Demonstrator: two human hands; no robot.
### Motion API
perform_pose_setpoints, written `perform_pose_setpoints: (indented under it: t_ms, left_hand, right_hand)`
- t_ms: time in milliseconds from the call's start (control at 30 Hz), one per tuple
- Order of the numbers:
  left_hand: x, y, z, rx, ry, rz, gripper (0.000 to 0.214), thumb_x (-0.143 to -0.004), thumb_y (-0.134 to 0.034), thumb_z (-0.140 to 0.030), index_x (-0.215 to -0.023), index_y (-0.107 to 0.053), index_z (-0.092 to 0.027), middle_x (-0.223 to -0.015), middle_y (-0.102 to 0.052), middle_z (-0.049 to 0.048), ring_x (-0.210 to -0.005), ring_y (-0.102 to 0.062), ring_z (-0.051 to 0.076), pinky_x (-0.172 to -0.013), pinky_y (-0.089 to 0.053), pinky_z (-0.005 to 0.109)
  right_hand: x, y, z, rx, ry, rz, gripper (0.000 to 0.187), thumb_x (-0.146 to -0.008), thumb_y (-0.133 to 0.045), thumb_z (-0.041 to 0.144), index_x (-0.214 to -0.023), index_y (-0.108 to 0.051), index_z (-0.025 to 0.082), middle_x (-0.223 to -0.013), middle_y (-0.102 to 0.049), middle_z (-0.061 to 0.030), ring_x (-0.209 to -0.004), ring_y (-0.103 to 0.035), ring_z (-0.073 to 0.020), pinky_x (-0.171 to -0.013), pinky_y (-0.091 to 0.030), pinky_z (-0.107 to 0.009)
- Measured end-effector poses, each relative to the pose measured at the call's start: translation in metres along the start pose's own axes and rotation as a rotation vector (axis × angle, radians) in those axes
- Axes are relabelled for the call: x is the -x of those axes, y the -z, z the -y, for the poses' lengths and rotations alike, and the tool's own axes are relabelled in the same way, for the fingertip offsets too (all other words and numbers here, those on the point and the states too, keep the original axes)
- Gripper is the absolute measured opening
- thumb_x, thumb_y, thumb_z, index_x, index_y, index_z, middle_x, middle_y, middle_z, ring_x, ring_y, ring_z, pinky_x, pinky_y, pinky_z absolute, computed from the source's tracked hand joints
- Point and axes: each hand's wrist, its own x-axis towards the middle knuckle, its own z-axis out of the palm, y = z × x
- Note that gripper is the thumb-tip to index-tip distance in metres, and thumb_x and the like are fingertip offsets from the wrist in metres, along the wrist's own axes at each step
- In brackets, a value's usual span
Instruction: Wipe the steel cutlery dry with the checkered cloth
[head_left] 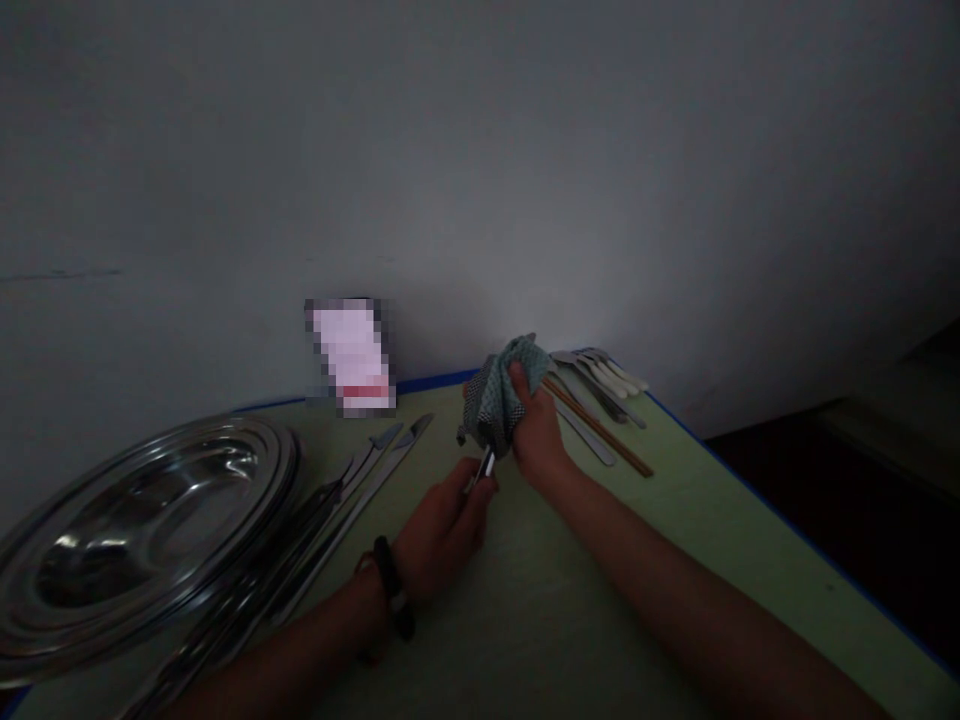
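My left hand [454, 510] is closed around the shiny metal handle [487, 462] of a piece of cutlery. A green and dark checked cloth [504, 390] is wrapped over the upper part of that piece, so its kind is hidden. A small grey tip seems to stick out above the cloth. My right hand [538, 430] grips the cloth, thumb on top, pressing it around the cutlery. Just right of this hand lie a pair of brown chopsticks [607, 435] and a metal utensil [589, 435]. Left of my left hand, several knives [390, 465] rest on the table.
Stacked metal plates [161, 520] fill the table's left side, beside long metal utensils [225, 610]. White-handled cutlery [615, 378] lies at the back right. A phone [352, 355], blurred out, leans on the grey wall [480, 180]. The green table [720, 540] has a blue edge.
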Motion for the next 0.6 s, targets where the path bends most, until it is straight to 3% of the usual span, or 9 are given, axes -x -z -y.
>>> perform_pose_setpoints:
  t_ms: [133,300,367,467,600]
  left_hand:
    - [0.001,0.000,-0.002,-0.036,0.011,0.060,0.030,-0.094,-0.029,-0.042,-0.087,-0.047,-0.020,-0.054,-0.044,-0.0069,-0.048,-0.043,0.012,-0.048,-0.031,0.023]
    - [0.003,0.001,-0.005,-0.075,-0.037,0.136,0.026,-0.094,-0.033,-0.038,-0.095,-0.052,-0.019,-0.054,-0.045,-0.0069,-0.048,-0.045,0.012,-0.047,-0.030,0.023]
    - [0.003,0.002,-0.005,-0.084,-0.052,0.171,0.026,-0.094,-0.033,-0.036,-0.097,-0.052,-0.019,-0.054,-0.045,-0.0069,-0.047,-0.045,0.012,-0.048,-0.030,0.023]
    - [0.002,0.004,-0.005,-0.050,-0.049,0.197,0.029,-0.094,-0.029,-0.036,-0.098,-0.051,-0.018,-0.053,-0.044,-0.0072,-0.046,-0.045,0.012,-0.048,-0.033,0.023]
    - [0.002,0.004,-0.004,0.015,-0.029,0.145,0.031,-0.095,-0.028,-0.040,-0.100,-0.050,-0.019,-0.053,-0.044,-0.0075,-0.047,-0.045,0.012,-0.048,-0.034,0.022]
  right_hand:
    - [-0.012,0.002,0.019,-0.342,-0.085,-0.014,0.019,-0.079,-0.055,0.037,-0.076,-0.059,0.019,-0.069,-0.068,-0.0008,-0.069,-0.066,-0.0174,-0.065,-0.052,-0.031]
    - [-0.032,0.018,0.042,-0.533,-0.145,-0.322,0.018,-0.086,-0.045,0.029,-0.074,-0.055,0.020,-0.056,-0.062,0.0051,-0.052,-0.061,-0.0113,-0.061,-0.052,-0.027]
    - [-0.035,0.022,0.043,-0.527,-0.122,-0.374,0.022,-0.088,-0.044,0.032,-0.072,-0.053,0.019,-0.052,-0.059,0.0065,-0.046,-0.057,-0.0096,-0.057,-0.051,-0.025]
    - [-0.030,0.019,0.037,-0.480,-0.055,-0.328,0.024,-0.086,-0.046,0.039,-0.073,-0.053,0.020,-0.054,-0.059,0.0062,-0.045,-0.056,-0.0099,-0.056,-0.051,-0.025]
    - [-0.017,0.007,0.021,-0.384,-0.013,-0.243,0.029,-0.081,-0.050,0.048,-0.078,-0.054,0.020,-0.062,-0.061,0.0042,-0.055,-0.060,-0.0116,-0.059,-0.050,-0.026]
